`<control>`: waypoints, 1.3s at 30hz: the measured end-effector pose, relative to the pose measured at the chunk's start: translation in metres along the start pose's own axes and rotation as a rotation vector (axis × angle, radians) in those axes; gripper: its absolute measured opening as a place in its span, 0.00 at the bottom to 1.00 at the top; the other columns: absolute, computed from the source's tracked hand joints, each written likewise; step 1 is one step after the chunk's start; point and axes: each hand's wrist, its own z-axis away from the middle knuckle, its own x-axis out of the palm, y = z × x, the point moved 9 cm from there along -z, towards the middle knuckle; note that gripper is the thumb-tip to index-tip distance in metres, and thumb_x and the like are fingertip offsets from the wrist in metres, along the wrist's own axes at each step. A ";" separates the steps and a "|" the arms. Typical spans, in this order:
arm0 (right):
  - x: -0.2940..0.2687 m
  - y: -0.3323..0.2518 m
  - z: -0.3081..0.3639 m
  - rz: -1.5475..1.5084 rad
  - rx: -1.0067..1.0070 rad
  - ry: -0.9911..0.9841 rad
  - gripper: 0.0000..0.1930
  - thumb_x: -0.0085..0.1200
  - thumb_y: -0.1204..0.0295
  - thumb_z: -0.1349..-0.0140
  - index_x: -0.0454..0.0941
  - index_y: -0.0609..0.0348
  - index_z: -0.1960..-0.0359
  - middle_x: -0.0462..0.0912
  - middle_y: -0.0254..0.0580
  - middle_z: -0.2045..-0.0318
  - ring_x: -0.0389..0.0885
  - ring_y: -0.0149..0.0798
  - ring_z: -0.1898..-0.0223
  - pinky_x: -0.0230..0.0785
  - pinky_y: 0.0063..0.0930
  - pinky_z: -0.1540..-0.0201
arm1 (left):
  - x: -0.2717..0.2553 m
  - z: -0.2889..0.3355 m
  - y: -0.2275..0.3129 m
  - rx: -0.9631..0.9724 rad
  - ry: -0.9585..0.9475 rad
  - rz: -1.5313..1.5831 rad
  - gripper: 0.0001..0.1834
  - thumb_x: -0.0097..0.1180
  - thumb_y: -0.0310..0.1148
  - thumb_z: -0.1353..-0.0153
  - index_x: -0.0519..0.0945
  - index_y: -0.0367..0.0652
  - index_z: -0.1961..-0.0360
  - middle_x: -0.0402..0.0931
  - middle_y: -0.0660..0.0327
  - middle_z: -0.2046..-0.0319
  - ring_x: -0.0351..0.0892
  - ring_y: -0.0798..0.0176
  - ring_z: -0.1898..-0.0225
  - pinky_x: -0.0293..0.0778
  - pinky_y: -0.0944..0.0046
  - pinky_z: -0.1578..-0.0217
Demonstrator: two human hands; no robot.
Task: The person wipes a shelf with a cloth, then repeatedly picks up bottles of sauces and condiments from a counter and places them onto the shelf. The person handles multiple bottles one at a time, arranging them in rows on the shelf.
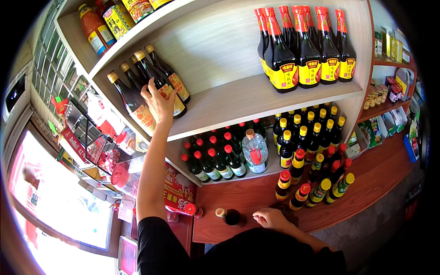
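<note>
My left hand (159, 101) reaches up to the upper shelf. Its fingers and thumb are around a dark glass sauce bottle (177, 108) with a gold cap and an orange-yellow label. Several matching bottles (140, 111) stand close about it. Lower down, my right hand (273, 218) rests by the reddish-brown wooden counter (215, 196), fingers loosely bent, with nothing visible in them. Left of this hand, and apart from it, a dark bottle with a tan cap (233, 217) stands on the counter.
Red-topped dark bottles (286, 73) stand at the upper shelf's right. Below are green bottles (224, 170), a large clear jug (255, 151) and yellow-capped bottles (313, 140). More bottles (320, 191) crowd the counter right of centre. A red-lidded jar (194, 210) sits near its left end.
</note>
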 end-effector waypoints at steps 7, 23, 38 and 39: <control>0.014 0.003 -0.002 0.004 0.054 -0.094 0.12 0.57 0.64 0.40 0.79 0.54 0.57 0.81 0.43 0.62 0.81 0.47 0.61 0.74 0.39 0.61 | -0.008 0.010 0.005 0.053 0.008 -0.028 0.48 0.74 0.34 0.56 0.60 0.49 0.35 0.55 0.45 0.38 0.64 0.39 0.41 0.72 0.47 0.47; 0.133 0.013 -0.058 -0.453 0.016 -0.337 0.52 0.76 0.56 0.57 0.57 0.57 0.32 0.69 0.50 0.41 0.68 0.47 0.38 0.60 0.40 0.36 | -0.157 0.389 -0.073 -0.374 -0.583 0.236 0.17 0.63 0.27 0.48 0.78 0.38 0.56 0.78 0.49 0.61 0.78 0.45 0.56 0.75 0.53 0.55; 0.158 0.016 -0.055 -0.856 0.263 -0.076 0.37 0.74 0.71 0.57 0.67 0.61 0.43 0.76 0.40 0.50 0.75 0.36 0.46 0.68 0.34 0.42 | -0.160 0.442 -0.077 -0.115 -1.017 0.297 0.15 0.63 0.34 0.47 0.79 0.42 0.59 0.78 0.54 0.62 0.79 0.48 0.59 0.76 0.52 0.59; 0.146 0.000 -0.063 -0.893 0.243 -0.043 0.37 0.74 0.72 0.57 0.67 0.61 0.44 0.76 0.40 0.51 0.75 0.35 0.47 0.68 0.34 0.43 | -0.158 0.434 -0.078 -0.088 -0.994 0.338 0.15 0.63 0.34 0.47 0.79 0.42 0.59 0.78 0.54 0.62 0.79 0.48 0.59 0.76 0.52 0.58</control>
